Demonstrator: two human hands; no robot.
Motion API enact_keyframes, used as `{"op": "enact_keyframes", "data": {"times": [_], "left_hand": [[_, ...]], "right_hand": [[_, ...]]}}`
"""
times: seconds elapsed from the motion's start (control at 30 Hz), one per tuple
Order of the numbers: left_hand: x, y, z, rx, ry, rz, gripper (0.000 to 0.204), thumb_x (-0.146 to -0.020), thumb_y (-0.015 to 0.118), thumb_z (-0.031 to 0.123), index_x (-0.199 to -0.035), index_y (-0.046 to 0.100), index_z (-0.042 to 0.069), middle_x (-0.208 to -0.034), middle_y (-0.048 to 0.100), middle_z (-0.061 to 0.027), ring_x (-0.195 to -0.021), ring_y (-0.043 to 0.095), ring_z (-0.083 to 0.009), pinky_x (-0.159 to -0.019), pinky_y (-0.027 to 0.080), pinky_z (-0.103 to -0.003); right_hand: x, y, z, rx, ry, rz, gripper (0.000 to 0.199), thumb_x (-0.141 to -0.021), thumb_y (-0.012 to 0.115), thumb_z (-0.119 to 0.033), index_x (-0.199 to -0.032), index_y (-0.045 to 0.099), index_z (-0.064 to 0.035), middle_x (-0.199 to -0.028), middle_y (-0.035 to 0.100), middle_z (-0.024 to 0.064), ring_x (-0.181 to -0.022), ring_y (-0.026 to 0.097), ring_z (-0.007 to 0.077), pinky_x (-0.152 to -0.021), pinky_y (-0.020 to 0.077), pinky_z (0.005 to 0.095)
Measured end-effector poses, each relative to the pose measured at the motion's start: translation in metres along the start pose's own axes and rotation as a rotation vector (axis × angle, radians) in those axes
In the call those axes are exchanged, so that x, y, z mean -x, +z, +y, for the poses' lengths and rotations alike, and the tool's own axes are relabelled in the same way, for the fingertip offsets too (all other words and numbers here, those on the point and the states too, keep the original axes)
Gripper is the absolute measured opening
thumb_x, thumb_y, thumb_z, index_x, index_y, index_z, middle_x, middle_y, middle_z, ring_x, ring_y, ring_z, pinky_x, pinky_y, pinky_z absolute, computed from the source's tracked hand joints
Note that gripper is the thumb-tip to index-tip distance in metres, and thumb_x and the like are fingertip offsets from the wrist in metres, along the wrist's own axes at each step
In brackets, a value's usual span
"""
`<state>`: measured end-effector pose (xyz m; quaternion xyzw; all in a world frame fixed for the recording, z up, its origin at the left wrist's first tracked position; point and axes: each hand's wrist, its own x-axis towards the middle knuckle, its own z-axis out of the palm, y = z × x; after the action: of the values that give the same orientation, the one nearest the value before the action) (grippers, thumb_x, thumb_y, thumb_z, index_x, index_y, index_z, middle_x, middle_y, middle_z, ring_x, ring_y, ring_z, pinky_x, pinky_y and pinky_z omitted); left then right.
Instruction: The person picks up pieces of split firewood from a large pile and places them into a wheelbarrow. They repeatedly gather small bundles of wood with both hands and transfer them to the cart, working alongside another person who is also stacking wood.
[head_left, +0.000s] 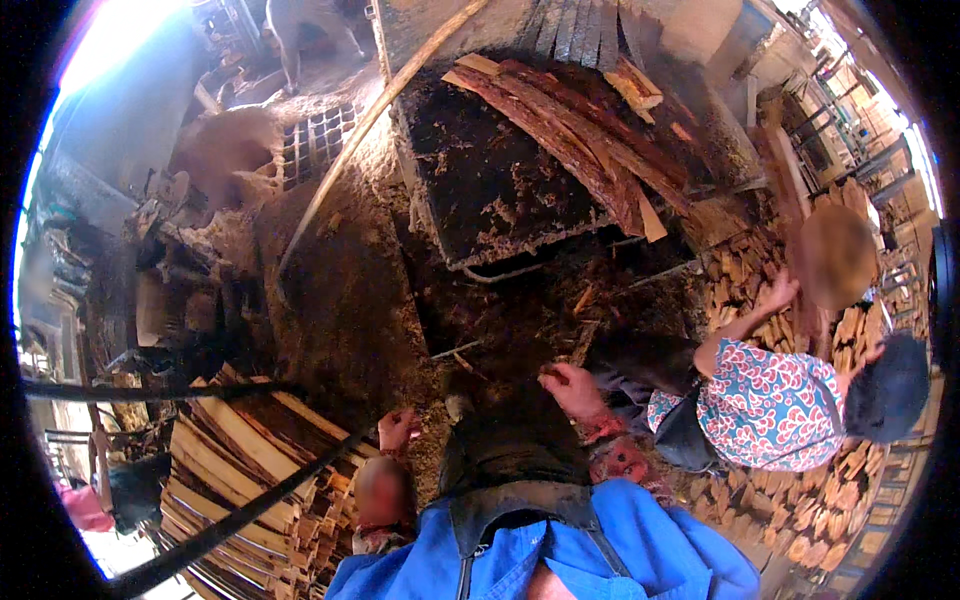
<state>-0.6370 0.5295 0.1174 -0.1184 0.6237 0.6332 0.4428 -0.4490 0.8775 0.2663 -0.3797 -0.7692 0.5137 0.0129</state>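
My left hand point(398, 428) is at waist height, its fingers curled in, with nothing visible in it. A dark bar point(255, 510) slants up from the lower left and ends close beside this hand. A stack of sawn boards point(240, 470) with bark edges lies to its left. My right hand point(574, 390) hangs in front of my dark apron point(510, 450), fingers loosely curled and holding nothing that I can see. Ahead of both hands stands a dark metal-edged table point(480, 190) strewn with wood debris. Long bark-covered slabs point(570, 130) lie across it.
On my right, a person in a patterned shirt point(770, 405) reaches an arm toward stacked wood pieces point(740, 270). A long pole point(370, 125) leans at the left of the table. Machinery point(165, 260) stands farther left, near a metal grid point(315, 145). Wood scraps point(585, 300) litter the floor.
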Motion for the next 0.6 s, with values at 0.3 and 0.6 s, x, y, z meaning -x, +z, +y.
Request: {"op": "enact_keyframes", "data": {"times": [0.3, 0.6], "left_hand": [[-0.047, 0.15, 0.079, -0.142, 0.134, -0.092, 0.023, -0.091, 0.064, 0.019, -0.1, 0.062, -0.003, -0.091, 0.069, -0.0119, -0.075, 0.066, -0.0166, -0.06, 0.054, -0.029], [-0.087, 0.27, 0.096, -0.234, 0.103, -0.287, 0.033, -0.088, 0.067, 0.024, -0.108, 0.063, -0.003, -0.091, 0.067, -0.0073, -0.081, 0.064, -0.0139, -0.069, 0.053, -0.029]], "right_hand": [[-0.134, -0.146, -0.137, -0.185, -0.509, 0.337, 0.01, -0.087, 0.06, -0.005, -0.093, 0.063, 0.0033, -0.083, 0.065, 0.0127, -0.076, 0.065, 0.0162, -0.065, 0.0519, 0.0287], [-0.381, -0.282, -0.116, 0.7, -0.387, 0.599, 0.058, -0.084, 0.059, -0.052, -0.097, 0.064, 0.0038, -0.094, 0.065, 0.0241, -0.09, 0.064, 0.0398, -0.077, 0.0513, 0.0461]]}}
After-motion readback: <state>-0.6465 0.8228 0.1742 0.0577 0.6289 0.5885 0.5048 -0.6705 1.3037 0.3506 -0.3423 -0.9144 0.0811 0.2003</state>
